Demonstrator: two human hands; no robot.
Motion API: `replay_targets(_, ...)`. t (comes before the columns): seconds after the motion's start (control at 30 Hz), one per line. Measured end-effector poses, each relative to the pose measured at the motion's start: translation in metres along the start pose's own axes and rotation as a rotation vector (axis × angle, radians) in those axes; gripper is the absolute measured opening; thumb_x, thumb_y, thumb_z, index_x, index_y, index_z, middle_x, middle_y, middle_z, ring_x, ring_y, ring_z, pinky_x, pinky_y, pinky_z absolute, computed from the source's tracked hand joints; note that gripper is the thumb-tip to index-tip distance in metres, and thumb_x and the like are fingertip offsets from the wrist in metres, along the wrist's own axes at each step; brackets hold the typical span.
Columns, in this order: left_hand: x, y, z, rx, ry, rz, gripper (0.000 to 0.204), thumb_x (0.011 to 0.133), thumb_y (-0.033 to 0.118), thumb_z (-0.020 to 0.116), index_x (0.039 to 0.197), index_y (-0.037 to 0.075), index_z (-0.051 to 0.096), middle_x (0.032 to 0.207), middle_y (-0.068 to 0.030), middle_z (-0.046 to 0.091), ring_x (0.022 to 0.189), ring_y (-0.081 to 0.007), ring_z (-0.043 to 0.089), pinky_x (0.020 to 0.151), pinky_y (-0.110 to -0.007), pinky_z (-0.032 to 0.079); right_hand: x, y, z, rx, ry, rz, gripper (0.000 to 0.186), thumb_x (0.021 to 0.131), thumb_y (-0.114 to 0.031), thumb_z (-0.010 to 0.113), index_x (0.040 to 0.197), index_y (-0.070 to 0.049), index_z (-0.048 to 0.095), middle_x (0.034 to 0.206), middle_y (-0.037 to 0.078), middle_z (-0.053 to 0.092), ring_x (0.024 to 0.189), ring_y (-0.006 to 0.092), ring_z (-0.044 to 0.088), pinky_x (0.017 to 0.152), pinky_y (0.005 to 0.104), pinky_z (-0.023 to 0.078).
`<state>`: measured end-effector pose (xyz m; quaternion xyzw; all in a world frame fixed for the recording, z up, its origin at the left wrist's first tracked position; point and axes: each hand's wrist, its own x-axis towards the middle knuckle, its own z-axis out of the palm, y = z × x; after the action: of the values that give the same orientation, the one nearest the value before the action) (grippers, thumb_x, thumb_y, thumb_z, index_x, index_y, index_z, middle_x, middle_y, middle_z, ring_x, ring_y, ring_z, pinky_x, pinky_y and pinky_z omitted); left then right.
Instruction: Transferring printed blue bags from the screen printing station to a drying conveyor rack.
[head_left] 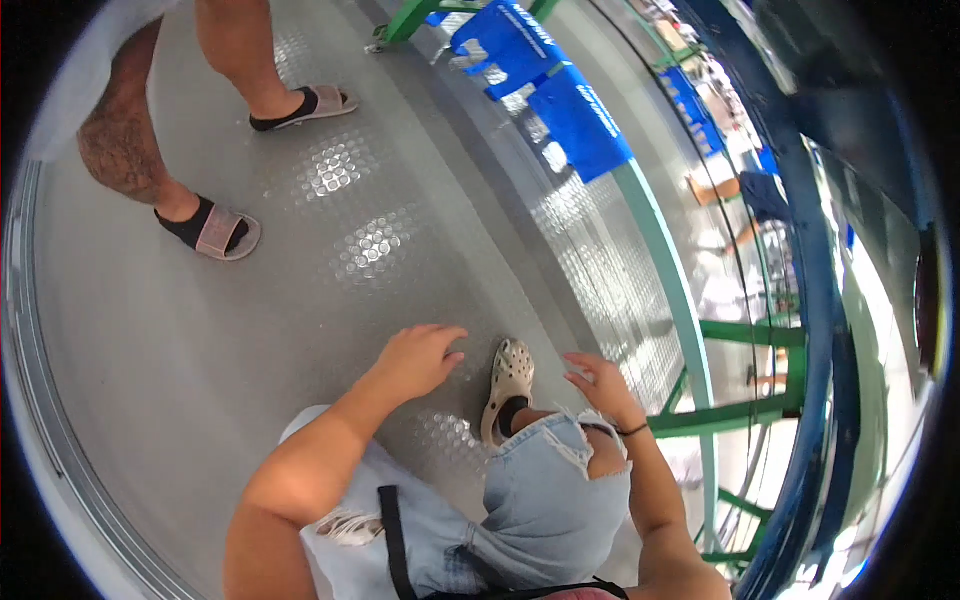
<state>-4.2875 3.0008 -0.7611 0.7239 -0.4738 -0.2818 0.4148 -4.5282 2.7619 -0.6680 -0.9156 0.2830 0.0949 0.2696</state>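
My left hand [424, 361] hangs in the air above the grey floor, thumb apart from the loosely bent fingers, and nothing is in it. To the right, my right hand [606, 388] is also empty, with its fingers apart and a dark band on the wrist. Between the two hands, lower down, is my beige clog [512, 375] on the floor. Both forearms reach over my ripped light-blue jeans [555, 500]. The right hand is nearest to the green metal frame [735, 415], with no contact visible.
Another person stands at the upper left in pinkish slides [228, 235] and dark socks. Blue printed sheets [575, 115] hang along a pale green rail [668, 262]. A dark blue beam [825, 240] curves down the right side. Beyond the rail shows someone's leg [712, 190].
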Motion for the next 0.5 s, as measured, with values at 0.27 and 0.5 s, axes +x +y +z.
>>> replay_targets(0.27,0.016,0.058,0.130,0.053,-0.306,0.247,0.033,0.082,0.022,0.069,0.113,0.011,0.065,0.092,-0.0118,0.070,0.091,-0.0335,0.065,0.080,-0.044,0.051,-0.300,-0.057,-0.051,-0.189,1.010,0.261,0.009,0.090,-0.003,0.059,0.093,0.002,0.066,0.092,0.012,0.070,0.080,0.0165,0.063,0.077,0.0293,0.048)
replay_targets(0.5,0.007,0.089,0.153,0.042,-0.505,0.464,0.031,0.084,0.022,0.069,0.112,0.009,0.066,0.096,-0.0143,0.071,0.090,-0.0322,0.067,0.082,-0.043,0.051,-0.423,-0.105,-0.103,-0.638,1.580,-0.006,0.016,0.096,0.000,0.053,0.111,0.004,0.056,0.124,0.014,0.054,0.114,0.0226,0.053,0.097,0.0313,0.042)
